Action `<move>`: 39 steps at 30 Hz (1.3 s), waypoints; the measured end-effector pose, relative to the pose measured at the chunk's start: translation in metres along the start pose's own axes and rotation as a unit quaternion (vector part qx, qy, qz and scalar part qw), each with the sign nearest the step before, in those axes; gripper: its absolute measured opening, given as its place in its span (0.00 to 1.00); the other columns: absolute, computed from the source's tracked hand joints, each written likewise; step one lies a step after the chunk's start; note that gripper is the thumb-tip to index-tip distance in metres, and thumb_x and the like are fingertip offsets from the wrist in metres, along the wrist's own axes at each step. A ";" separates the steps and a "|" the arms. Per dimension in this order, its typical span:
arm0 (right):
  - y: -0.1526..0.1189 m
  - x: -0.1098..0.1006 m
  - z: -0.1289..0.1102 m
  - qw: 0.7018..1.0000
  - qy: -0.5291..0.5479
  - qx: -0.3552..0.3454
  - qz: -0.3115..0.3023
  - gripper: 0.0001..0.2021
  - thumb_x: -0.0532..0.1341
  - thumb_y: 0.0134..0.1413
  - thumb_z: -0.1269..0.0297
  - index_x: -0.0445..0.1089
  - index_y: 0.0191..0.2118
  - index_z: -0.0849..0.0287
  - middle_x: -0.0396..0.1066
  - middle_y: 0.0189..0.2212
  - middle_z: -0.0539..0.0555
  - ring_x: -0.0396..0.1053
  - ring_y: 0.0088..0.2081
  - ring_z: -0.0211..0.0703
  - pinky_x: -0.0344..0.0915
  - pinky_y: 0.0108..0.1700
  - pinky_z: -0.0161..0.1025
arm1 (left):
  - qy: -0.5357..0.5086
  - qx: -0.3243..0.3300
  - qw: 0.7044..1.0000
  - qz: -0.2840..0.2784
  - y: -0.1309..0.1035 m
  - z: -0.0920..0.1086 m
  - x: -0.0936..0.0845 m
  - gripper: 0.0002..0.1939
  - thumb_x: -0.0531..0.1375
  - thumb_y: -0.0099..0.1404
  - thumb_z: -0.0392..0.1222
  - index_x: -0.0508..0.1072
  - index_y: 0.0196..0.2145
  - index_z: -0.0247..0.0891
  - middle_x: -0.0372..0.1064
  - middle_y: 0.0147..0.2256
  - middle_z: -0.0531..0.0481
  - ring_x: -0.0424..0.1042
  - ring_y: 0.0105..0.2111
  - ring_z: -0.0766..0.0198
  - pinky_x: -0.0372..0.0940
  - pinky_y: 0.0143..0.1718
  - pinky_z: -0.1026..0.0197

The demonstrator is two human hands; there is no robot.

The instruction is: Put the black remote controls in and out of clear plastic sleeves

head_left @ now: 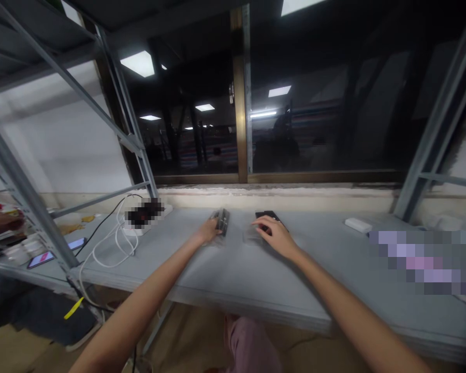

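My left hand [208,231] is closed around the near side of a small dark grey object with a shiny, see-through-looking surface [223,223]. Blur hides its exact kind. To the right, my right hand [275,234] hovers over or rests on the grey shelf top, its fingers bent and the thumb apart from them. Behind its knuckles lies a flat black object [270,213], partly covered by the hand. By the right fingertips is a blurred, pale see-through piece [252,237]; whether the fingers touch it I cannot tell.
A power strip [140,229] with white and black cables [112,265] lies left on the shelf top [202,277]. A white box-shaped item [358,225] and a pixelated object [423,263] are at right. Metal uprights [431,114] flank the bench; another person's hand [3,223] and a phone [56,253] are far left.
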State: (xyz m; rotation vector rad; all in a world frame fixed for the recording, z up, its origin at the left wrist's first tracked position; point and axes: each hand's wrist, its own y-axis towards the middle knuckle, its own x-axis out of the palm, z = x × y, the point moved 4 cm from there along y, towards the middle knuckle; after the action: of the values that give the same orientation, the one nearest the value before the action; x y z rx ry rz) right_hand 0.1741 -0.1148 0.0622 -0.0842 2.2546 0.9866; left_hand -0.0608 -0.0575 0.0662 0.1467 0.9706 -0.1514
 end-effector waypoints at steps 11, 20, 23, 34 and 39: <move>-0.002 0.002 0.004 0.998 -0.064 -0.008 0.003 0.13 0.52 0.58 0.69 0.73 0.39 0.53 0.72 0.40 0.52 0.69 0.39 0.41 0.64 0.41 0.38 | 0.381 0.009 0.866 0.323 -0.041 -0.074 -0.087 0.24 0.43 0.68 0.41 0.65 0.54 0.28 0.71 0.45 0.31 0.66 0.49 0.47 0.60 0.46 0.50; 0.000 -0.009 0.007 0.995 -0.084 -0.021 0.050 0.13 0.51 0.58 0.69 0.73 0.38 0.54 0.72 0.39 0.53 0.67 0.43 0.44 0.65 0.44 0.41 | 0.414 0.022 0.840 0.349 -0.035 -0.213 -0.131 0.35 0.47 0.59 0.40 0.54 0.60 0.13 0.57 0.57 0.23 0.48 0.63 0.42 0.40 0.59 0.37; -0.001 -0.010 0.006 0.995 -0.083 -0.022 0.051 0.13 0.51 0.58 0.70 0.73 0.38 0.54 0.72 0.39 0.53 0.67 0.43 0.44 0.64 0.45 0.42 | 0.413 0.037 0.844 0.340 -0.036 -0.226 -0.135 0.36 0.49 0.57 0.42 0.55 0.59 0.12 0.57 0.57 0.22 0.48 0.62 0.41 0.41 0.60 0.39; -0.001 -0.009 0.011 0.996 -0.090 -0.015 0.024 0.13 0.51 0.58 0.71 0.72 0.39 0.55 0.71 0.40 0.54 0.66 0.43 0.45 0.63 0.46 0.42 | 0.429 0.050 0.845 0.316 -0.059 -0.205 -0.142 0.31 0.46 0.62 0.39 0.54 0.61 0.20 0.54 0.59 0.26 0.44 0.64 0.43 0.38 0.60 0.36; -0.001 -0.009 0.011 0.995 -0.094 -0.013 0.016 0.13 0.51 0.57 0.72 0.72 0.39 0.54 0.71 0.39 0.54 0.66 0.43 0.45 0.63 0.45 0.42 | 0.459 0.027 0.830 0.316 -0.065 -0.196 -0.153 0.31 0.47 0.63 0.39 0.54 0.61 0.19 0.54 0.59 0.24 0.45 0.63 0.42 0.36 0.60 0.37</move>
State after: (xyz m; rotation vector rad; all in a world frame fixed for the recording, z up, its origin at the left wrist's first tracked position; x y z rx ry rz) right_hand 0.1872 -0.1097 0.0614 0.0315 2.0778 0.9979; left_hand -0.3165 -0.0744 0.0801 0.6254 1.8236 0.5637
